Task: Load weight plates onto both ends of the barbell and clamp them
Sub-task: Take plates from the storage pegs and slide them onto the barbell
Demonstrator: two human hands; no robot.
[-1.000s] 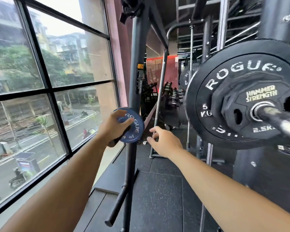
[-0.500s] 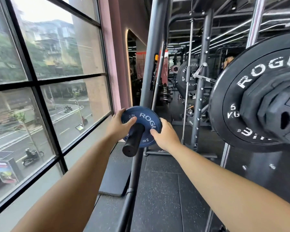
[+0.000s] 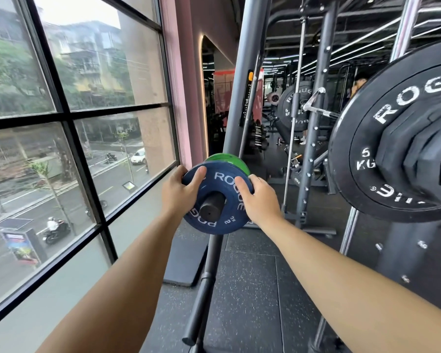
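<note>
- The left hand (image 3: pixel 176 193) is gripping the blue plate (image 3: pixel 223 186) at the plate's 9 o'clock edge. Its thumb is pressing on the front face and its fingers are curling behind the rim.
- The right hand (image 3: pixel 259 201) is gripping the same plate at its 3 o'clock edge, thumb lying across the white lettering and fingers wrapping round the back.
- The blue plate is sitting between the two hands with a black peg (image 3: pixel 210 210) passing through its centre hole; the peg's blunt end is sticking out toward the camera.
- A green plate (image 3: pixel 231 160) is showing just behind the blue one, peeking over its 12 o'clock rim.
- The peg is standing out from a grey rack upright (image 3: pixel 242 85) that is leaning up toward 12 o'clock.
- A large black plate (image 3: pixel 367 154) is filling the view at 3 o'clock, well apart from the hands, with a smaller black plate (image 3: pixel 418 154) lying against its face.
- A window (image 3: pixel 74 118) is running along the 9 o'clock side, and speckled rubber floor (image 3: pixel 252 289) is lying beneath the arms.
</note>
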